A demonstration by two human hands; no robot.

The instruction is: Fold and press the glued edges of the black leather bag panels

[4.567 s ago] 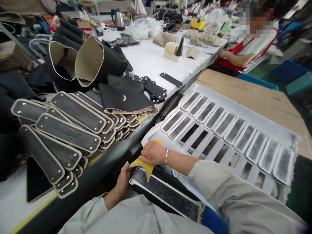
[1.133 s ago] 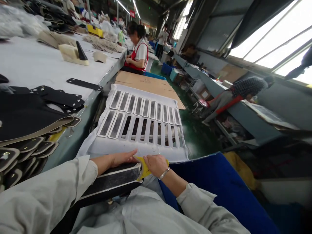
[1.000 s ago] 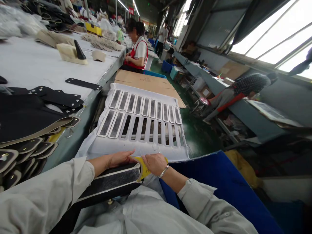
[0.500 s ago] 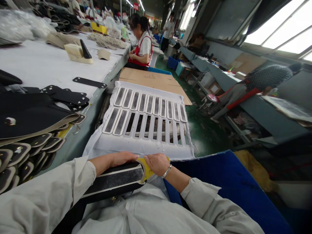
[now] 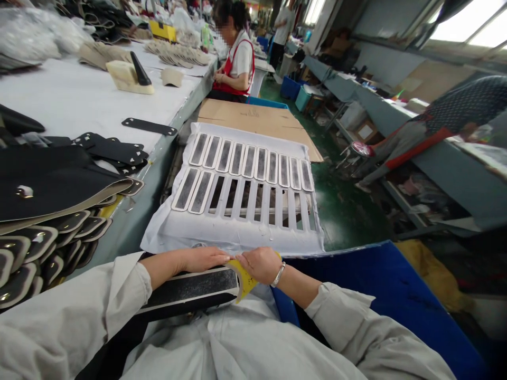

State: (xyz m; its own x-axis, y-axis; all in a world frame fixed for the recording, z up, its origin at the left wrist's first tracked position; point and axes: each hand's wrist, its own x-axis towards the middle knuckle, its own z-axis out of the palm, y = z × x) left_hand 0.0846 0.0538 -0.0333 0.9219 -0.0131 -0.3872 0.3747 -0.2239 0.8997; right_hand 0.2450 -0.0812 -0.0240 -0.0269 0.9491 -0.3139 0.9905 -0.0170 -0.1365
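Across my lap lies a black leather piece [image 5: 164,312] with a grey, speckled strip [image 5: 198,283] edged in white along it. My left hand [image 5: 204,258] rests along its far edge, fingers pointing right and gripping it; the thumb is mostly hidden. At the piece's right end, my right hand [image 5: 261,264] holds a curved yellow sheet [image 5: 246,282] with closed fingers. The fingertips of both hands nearly meet there. Just beyond them stands a white-covered slotted rack [image 5: 241,237], bearing rows of grey strips with white borders [image 5: 249,162].
To the left, a worktable [image 5: 79,95] carries stacked black straps [image 5: 35,237], a black leather panel [image 5: 55,174] and a cream block with a black handle [image 5: 130,76]. A blue bin [image 5: 356,279] stands at right. Cardboard [image 5: 253,113] lies beyond the rack. A co-worker [image 5: 237,58] sits farther back.
The view has shifted slightly, so the surroundings sit a little differently in frame. Both hands keep almost the same places on the black piece and the yellow sheet.
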